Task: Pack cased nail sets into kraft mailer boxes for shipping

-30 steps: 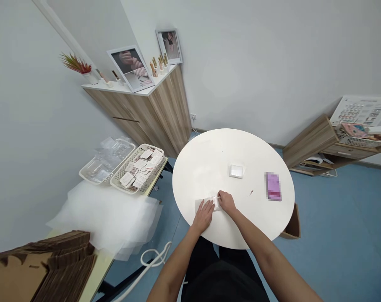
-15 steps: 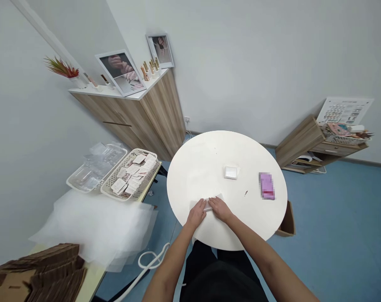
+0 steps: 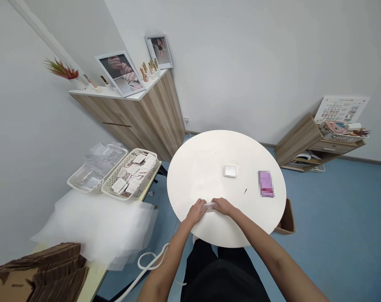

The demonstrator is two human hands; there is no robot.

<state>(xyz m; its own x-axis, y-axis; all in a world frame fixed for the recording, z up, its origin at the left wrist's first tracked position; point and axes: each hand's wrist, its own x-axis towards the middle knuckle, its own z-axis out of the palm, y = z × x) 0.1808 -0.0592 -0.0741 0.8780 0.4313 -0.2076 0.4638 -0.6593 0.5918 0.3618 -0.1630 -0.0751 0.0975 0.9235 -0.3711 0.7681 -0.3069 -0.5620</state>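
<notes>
A narrow strip of clear plastic film (image 3: 209, 206), bunched lengthwise, lies sideways between the left hand (image 3: 196, 212) and right hand (image 3: 223, 206).

From my screen: beige basket (image 3: 130, 174) of printed cards at 10 o'clock, clear plastic trays (image 3: 97, 167) just beside it, flattened cardboard (image 3: 36, 272) at 8, wood cabinet (image 3: 146, 121) at 11, pink pkt (image 3: 266, 183) at 3 (pixelated, can't read it).

The clear piece (image 3: 209, 206) is mostly hidden between the left hand (image 3: 196, 212) and right hand (image 3: 223, 206). The pink packet (image 3: 266, 183) is blurred past reading, the dark speck (image 3: 245, 191) on the table (image 3: 193, 167) is too small to identify, and the cardboard (image 3: 42, 274) runs off the bottom-left corner.
</notes>
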